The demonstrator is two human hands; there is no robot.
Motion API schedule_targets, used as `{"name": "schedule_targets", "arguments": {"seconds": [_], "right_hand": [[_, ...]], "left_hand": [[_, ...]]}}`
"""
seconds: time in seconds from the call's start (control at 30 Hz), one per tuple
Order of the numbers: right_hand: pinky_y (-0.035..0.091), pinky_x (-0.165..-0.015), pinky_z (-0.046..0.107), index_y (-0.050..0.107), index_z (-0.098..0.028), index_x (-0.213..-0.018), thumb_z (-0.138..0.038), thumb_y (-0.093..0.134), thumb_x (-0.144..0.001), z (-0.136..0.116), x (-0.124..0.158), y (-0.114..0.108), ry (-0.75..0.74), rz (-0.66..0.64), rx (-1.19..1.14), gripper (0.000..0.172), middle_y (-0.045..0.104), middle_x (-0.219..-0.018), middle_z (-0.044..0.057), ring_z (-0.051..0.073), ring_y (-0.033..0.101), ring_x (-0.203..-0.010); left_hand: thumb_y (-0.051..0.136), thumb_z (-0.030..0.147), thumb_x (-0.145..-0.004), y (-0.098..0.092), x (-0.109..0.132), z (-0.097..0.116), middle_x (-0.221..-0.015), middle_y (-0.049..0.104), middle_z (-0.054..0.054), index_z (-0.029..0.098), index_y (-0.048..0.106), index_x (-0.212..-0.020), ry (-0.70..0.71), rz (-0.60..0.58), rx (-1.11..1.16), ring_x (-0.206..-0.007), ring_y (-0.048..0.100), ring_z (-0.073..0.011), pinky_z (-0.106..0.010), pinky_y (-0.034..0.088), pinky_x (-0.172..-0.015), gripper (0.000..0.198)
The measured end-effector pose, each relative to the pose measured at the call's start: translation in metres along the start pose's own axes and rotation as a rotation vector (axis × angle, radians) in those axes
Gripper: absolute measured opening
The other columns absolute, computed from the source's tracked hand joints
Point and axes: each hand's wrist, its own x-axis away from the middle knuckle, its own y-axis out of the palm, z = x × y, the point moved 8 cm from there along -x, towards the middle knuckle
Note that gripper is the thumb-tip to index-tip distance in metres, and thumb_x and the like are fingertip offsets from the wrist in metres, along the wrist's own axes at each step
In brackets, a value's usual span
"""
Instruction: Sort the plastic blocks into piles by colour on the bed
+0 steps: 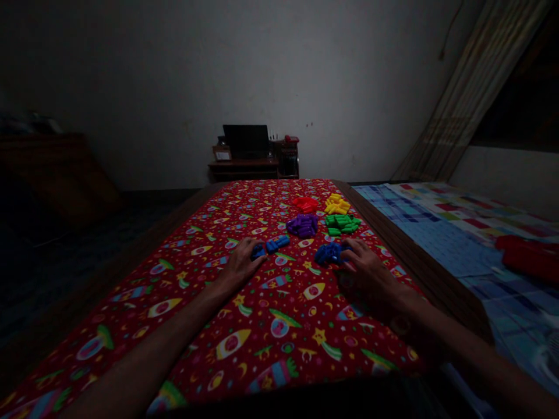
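Observation:
My left hand (239, 266) lies on the red rocket-patterned tablecloth (262, 326), its fingertips closed on a small blue piece (258, 251); two more blue pieces (278, 244) lie just beyond it. My right hand (365, 269) rests palm down, fingers spread, touching a pile of blue pieces (328, 253) at its fingertips. Further back sit sorted piles: purple (302, 225), green (342, 224), red (305, 203) and yellow (336, 204).
The table's wooden edge (406, 238) runs along the right, with a blue patchwork bedspread (458, 233) and a red object (530, 256) beyond it. A low cabinet with a dark screen (247, 142) stands against the far wall. The room is dim.

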Motion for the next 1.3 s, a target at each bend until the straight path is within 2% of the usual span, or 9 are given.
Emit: {"name": "schedule_targets", "arguments": {"seconds": [0.2, 0.37, 0.53, 0.63, 0.73, 0.87, 0.97, 1.07, 1.3], "right_hand": [[0.05, -0.087, 0.043, 0.063, -0.017, -0.086, -0.016, 0.053, -0.087, 0.004, 0.021, 0.014, -0.049, -0.093, 0.074, 0.009, 0.059, -0.116, 0.015, 0.026, 0.053, -0.109], [0.049, -0.088, 0.044, 0.065, -0.018, -0.086, -0.022, 0.055, -0.088, -0.007, 0.01, 0.001, -0.05, 0.002, 0.003, 0.011, 0.059, -0.122, 0.016, 0.027, 0.053, -0.113], [0.049, -0.086, 0.036, 0.063, -0.018, -0.105, -0.025, 0.053, -0.091, -0.056, -0.013, -0.006, -0.103, 0.079, -0.206, 0.018, 0.064, -0.117, 0.013, 0.021, 0.059, -0.108], [0.048, -0.083, 0.033, 0.056, -0.017, -0.12, -0.024, 0.053, -0.092, -0.096, -0.026, 0.006, -0.177, 0.011, -0.241, 0.029, 0.066, -0.115, 0.012, 0.019, 0.061, -0.102], [0.048, -0.079, 0.03, 0.059, -0.018, -0.11, -0.021, 0.05, -0.093, -0.116, -0.034, 0.018, -0.228, -0.079, -0.232, 0.02, 0.07, -0.105, 0.009, 0.017, 0.064, -0.092], [0.049, -0.076, 0.029, 0.062, -0.018, -0.103, -0.022, 0.05, -0.094, -0.08, -0.034, 0.002, -0.128, 0.009, -0.232, 0.016, 0.072, -0.096, 0.007, 0.017, 0.065, -0.088], [0.05, -0.08, 0.031, 0.064, -0.018, -0.105, -0.024, 0.048, -0.094, -0.016, -0.02, -0.02, 0.132, 0.121, -0.149, 0.02, 0.072, -0.1, 0.009, 0.019, 0.066, -0.09], [0.049, -0.072, 0.032, 0.067, -0.016, -0.098, -0.023, 0.044, -0.093, 0.033, -0.001, -0.023, 0.343, 0.035, -0.043, 0.024, 0.072, -0.094, 0.012, 0.021, 0.067, -0.08], [0.039, -0.058, 0.026, 0.064, -0.017, -0.083, -0.028, 0.043, -0.093, 0.039, 0.011, 0.011, 0.475, -0.218, -0.031, 0.025, 0.069, -0.077, 0.008, 0.017, 0.061, -0.064]], "left_hand": [[0.058, 0.03, -0.081, -0.006, 0.001, 0.009, -0.107, 0.058, -0.008, 0.019, 0.058, -0.108, -0.008, 0.008, 0.056, -0.101, 0.057, -0.0246, -0.04, 0.048, -0.089, 0.03], [0.063, 0.033, -0.076, -0.008, 0.004, 0.019, -0.111, 0.061, -0.007, 0.021, 0.058, -0.113, -0.064, -0.015, 0.239, -0.102, 0.06, -0.024, -0.039, 0.051, -0.087, 0.039], [0.069, 0.035, -0.074, 0.019, 0.016, 0.055, -0.101, 0.068, -0.005, 0.022, 0.05, -0.123, -0.146, -0.24, 0.618, -0.092, 0.066, -0.0213, -0.034, 0.053, -0.08, 0.054], [0.07, 0.035, -0.073, 0.033, 0.026, 0.08, -0.099, 0.069, -0.006, 0.02, 0.05, -0.122, -0.138, -0.352, 0.834, -0.093, 0.065, -0.0215, -0.033, 0.052, -0.081, 0.055], [0.07, 0.035, -0.074, 0.04, 0.033, 0.092, -0.1, 0.068, -0.007, 0.019, 0.049, -0.123, -0.137, -0.434, 0.979, -0.095, 0.065, -0.0218, -0.032, 0.052, -0.081, 0.056], [0.062, 0.041, -0.082, 0.032, 0.033, 0.089, -0.108, 0.067, -0.008, 0.02, 0.05, -0.122, -0.122, -0.444, 0.938, -0.098, 0.065, -0.0216, -0.034, 0.053, -0.083, 0.046], [0.051, 0.044, -0.089, 0.021, 0.027, 0.073, -0.106, 0.068, -0.007, 0.02, 0.057, -0.112, -0.149, -0.313, 0.758, -0.092, 0.067, -0.0202, -0.032, 0.055, -0.078, 0.034], [0.047, 0.041, -0.09, 0.015, 0.021, 0.055, -0.1, 0.069, -0.007, 0.02, 0.061, -0.105, -0.189, -0.152, 0.646, -0.085, 0.068, -0.0195, -0.032, 0.056, -0.074, 0.03], [0.047, 0.027, -0.084, -0.004, 0.011, 0.038, -0.102, 0.069, -0.007, 0.02, 0.064, -0.098, -0.169, 0.078, 0.419, -0.094, 0.066, -0.0212, -0.035, 0.055, -0.08, 0.024]]}}
